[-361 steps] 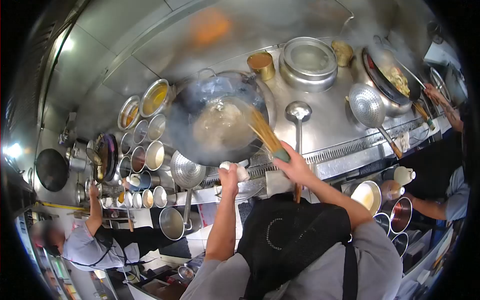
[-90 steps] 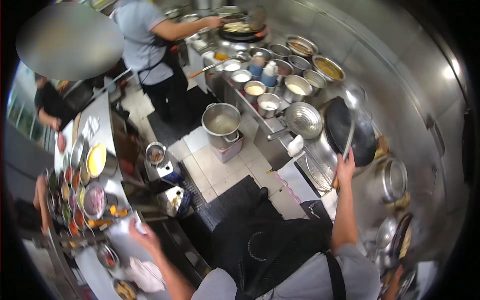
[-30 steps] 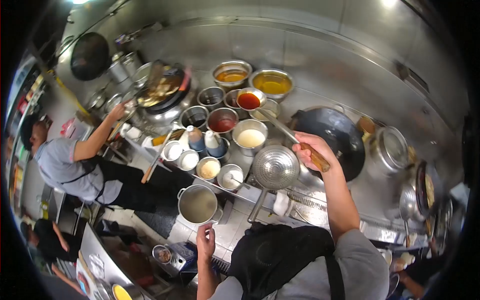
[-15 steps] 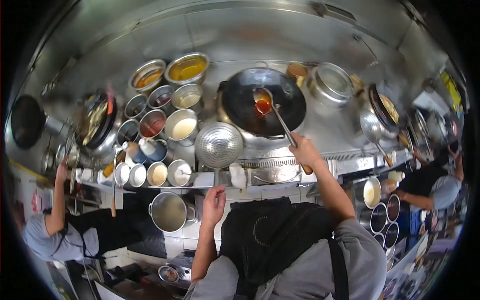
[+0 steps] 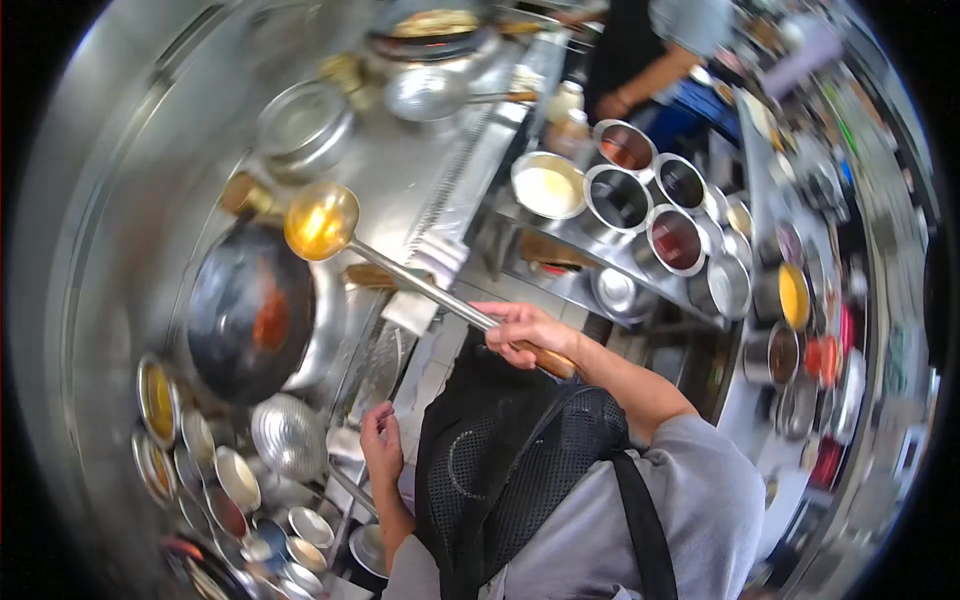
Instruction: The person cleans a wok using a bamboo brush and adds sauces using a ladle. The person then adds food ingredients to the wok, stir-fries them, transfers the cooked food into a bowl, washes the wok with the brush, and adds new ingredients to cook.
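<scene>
My right hand (image 5: 532,335) is wrapped round the wooden grip of a long ladle (image 5: 415,280). The ladle's bowl shines golden orange, beside the wok's upper right edge; whether that is liquid or a sheen I cannot tell. In the dark wok (image 5: 235,325) on the range lies a patch of red sauce (image 5: 271,318). My left hand (image 5: 381,445) holds nothing, its fingers loosely bent and apart, by the front edge of the range. Just left of it rests a round perforated strainer (image 5: 288,436), its handle passing below the hand.
Several metal pots of sauces and seasonings, among them a white bowl (image 5: 237,480), crowd the lower left. On the right, a steel shelf carries a pot of pale yellow liquid (image 5: 548,186) and several others. A co-worker's arm (image 5: 650,85) reaches in at the top.
My view has swung to the right. The ladle has come up out of the wok and moved right, held in my right hand. Red sauce now lies in the wok.
</scene>
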### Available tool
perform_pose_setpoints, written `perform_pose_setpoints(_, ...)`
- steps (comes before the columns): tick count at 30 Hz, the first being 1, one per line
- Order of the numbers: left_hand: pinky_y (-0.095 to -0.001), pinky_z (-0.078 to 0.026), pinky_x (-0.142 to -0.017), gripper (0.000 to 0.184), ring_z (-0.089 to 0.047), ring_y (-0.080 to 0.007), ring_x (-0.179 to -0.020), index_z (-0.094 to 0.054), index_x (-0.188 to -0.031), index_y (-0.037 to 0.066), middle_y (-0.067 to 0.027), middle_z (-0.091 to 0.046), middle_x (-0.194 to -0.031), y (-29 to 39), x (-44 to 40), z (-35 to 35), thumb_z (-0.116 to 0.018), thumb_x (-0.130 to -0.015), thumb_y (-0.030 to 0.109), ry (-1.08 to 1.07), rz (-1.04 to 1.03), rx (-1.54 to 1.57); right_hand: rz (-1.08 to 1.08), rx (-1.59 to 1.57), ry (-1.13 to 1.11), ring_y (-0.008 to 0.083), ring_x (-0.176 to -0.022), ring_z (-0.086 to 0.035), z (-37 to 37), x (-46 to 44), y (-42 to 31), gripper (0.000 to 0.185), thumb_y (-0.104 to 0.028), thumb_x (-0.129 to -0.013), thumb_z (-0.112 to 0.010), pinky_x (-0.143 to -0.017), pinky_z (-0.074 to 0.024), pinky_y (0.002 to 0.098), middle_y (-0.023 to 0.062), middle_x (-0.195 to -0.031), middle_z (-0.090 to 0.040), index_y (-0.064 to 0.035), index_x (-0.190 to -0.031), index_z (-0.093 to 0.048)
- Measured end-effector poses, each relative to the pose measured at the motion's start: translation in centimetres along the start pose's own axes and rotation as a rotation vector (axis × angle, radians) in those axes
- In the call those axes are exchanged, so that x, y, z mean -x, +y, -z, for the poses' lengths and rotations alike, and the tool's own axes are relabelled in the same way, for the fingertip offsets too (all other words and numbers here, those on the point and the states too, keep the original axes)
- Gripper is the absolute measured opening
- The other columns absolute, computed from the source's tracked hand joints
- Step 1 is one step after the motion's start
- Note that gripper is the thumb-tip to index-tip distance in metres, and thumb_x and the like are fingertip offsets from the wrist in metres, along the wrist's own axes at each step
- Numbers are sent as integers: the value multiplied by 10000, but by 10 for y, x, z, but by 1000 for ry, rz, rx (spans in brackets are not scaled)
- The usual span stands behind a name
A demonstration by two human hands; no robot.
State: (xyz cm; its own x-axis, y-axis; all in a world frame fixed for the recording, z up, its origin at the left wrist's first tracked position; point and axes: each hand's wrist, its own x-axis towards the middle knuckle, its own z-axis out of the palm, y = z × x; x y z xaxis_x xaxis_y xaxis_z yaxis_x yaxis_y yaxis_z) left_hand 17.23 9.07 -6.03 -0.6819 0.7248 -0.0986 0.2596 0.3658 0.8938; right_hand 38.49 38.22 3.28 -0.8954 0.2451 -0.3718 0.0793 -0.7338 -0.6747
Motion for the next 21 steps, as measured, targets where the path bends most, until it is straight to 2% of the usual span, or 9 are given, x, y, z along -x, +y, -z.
perform_pose_setpoints(2, -303, -499, -871, 209, -634, -174, -964, -612, -1150, 10, -99, -650, -1066, 12, -21, -2, -564, -962, 89, -131, -76, -64, 63, -138, 51, 69, -422, -435, 1, 55, 10, 650, -78, -946, -609, -379, -364, 216, 48, -698, -516, -76, -1523, -310)
perform_pose_setpoints(4, -306, -499, -867, 218, -632, -184, -973, -616, -1146, 0, -109, -646, -1056, 18, -43, -8, -565, -957, 98, -213, -163, -95, 148, -183, 154, 62, -419, -427, -5, 100, 26, 662, -89, -940, -616, -374, -356, 203, 45, -691, -505, -70, -1525, -306)
perform_pose_setpoints(7, -318, -505, -863, 207, -632, -214, -974, -613, -1122, -10, -122, -626, -1039, 44, -73, -28, -561, -938, 70, -411, -329, -256, 333, -183, 434, 78, -418, -466, -6, 154, 49, 619, -92, -946, -601, -374, -380, 222, 44, -700, -530, -84, -1510, -347)
perform_pose_setpoints(12, -327, -513, -854, 207, -633, -205, -973, -614, -1132, 1, -110, -637, -1030, 59, -93, -69, -556, -944, 67, -477, -418, -160, 542, -125, 881, 100, -419, -487, 12, 209, 82, 640, -69, -922, -612, -373, -391, 238, 54, -679, -556, -75, -1506, -351)
perform_pose_setpoints(14, -324, -516, -853, 207, -631, -189, -970, -616, -1140, 9, -97, -644, -1049, 58, -88, -85, -562, -952, 75, -479, -386, -86, 542, -40, 1044, 109, -443, -521, 20, 226, 82, 669, -79, -919, -621, -386, -413, 249, 42, -678, -558, -44, -1514, -317)
perform_pose_setpoints(17, -320, -523, -846, 210, -634, -184, -975, -618, -1143, 9, -96, -646, -1078, 56, -73, -107, -572, -954, 88, -559, -394, -67, 427, 182, 1266, 115, -441, -523, 37, 250, 76, 668, -77, -909, -596, -397, -429, 259, 31, -666, -538, 2, -1507, -308)
perform_pose_setpoints(20, -337, -533, -859, 210, -643, -207, -994, -620, -1137, 4, -110, -643, -1064, 70, -58, -126, -572, -954, 95, -623, -404, -91, 218, 507, 1403, 132, -491, -604, 58, 277, 56, 654, -120, -869, -618, -448, -479, 293, 87, -673, -632, 57, -1452, -382)
perform_pose_setpoints(21, -343, -534, -866, 209, -645, -213, -997, -621, -1134, 3, -114, -640, -1062, 73, -55, -132, -571, -953, 95, -622, -401, -112, 161, 604, 1430, 181, -514, -653, 62, 284, 47, 641, -130, -854, -610, -495, -521, 338, 156, -689, -670, 75, -1427, -407)
